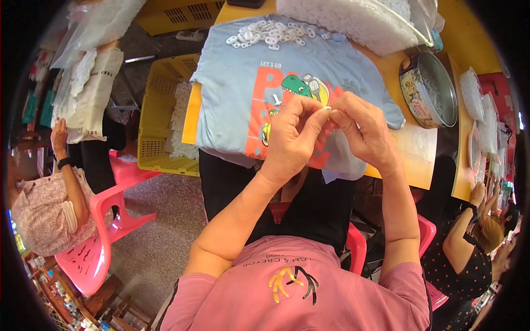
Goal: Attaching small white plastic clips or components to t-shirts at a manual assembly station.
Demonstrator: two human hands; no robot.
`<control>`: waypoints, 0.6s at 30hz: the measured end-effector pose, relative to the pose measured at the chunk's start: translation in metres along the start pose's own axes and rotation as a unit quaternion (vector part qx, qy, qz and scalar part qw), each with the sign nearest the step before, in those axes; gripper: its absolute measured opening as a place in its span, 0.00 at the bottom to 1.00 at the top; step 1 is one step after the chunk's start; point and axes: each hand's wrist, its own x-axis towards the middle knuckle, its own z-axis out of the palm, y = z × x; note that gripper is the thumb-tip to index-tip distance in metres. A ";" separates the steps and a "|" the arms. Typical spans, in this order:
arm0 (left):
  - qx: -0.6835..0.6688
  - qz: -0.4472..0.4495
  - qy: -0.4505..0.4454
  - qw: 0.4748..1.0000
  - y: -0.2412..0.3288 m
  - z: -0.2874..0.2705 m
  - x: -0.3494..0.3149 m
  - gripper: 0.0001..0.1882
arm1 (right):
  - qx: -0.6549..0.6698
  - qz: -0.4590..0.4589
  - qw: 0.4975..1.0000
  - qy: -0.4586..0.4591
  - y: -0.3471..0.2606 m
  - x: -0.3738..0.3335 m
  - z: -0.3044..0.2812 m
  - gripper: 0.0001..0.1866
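My left hand (293, 135) and my right hand (364, 129) meet above a light blue T-shirt (226, 71) spread on the table. Thumb and forefinger of each are pinched together, fingertips almost touching. Between them a small white plastic piece (327, 108) shows; the fingers hide most of it. Just left of my left hand, a small T-shaped white piece (277, 100) lies on the shirt's dinosaur print. Toward the shirt's far edge is a loose pile of small oval white plastic pieces with holes (270, 32).
A round tin (407, 91) holding small parts stands at the table's right. Behind the shirt sits a big clear bag of white pieces (353, 25). Left of the table is a yellow crate (154, 110). People sit on both sides; a pink chair (99, 237) is at left.
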 end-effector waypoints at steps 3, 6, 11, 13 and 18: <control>-0.015 0.017 0.028 0.999 -0.001 0.001 -0.001 0.04 | 0.021 -0.017 0.996 -0.082 -0.003 0.018 -0.019 0.04; -0.059 0.028 0.061 0.996 -0.004 0.004 -0.002 0.05 | -0.046 0.032 0.998 -0.010 -0.001 0.043 -0.019 0.06; -0.075 0.050 0.081 0.993 -0.007 0.000 -0.003 0.06 | -0.108 -0.035 0.993 0.038 0.032 0.107 0.022 0.06; -0.080 0.052 0.076 0.992 -0.008 0.000 -0.002 0.06 | -0.157 -0.069 0.984 0.049 0.044 0.125 0.035 0.06; -0.097 0.059 0.067 0.991 -0.007 -0.002 -0.003 0.06 | -0.324 -0.080 0.942 0.017 0.054 0.138 0.051 0.05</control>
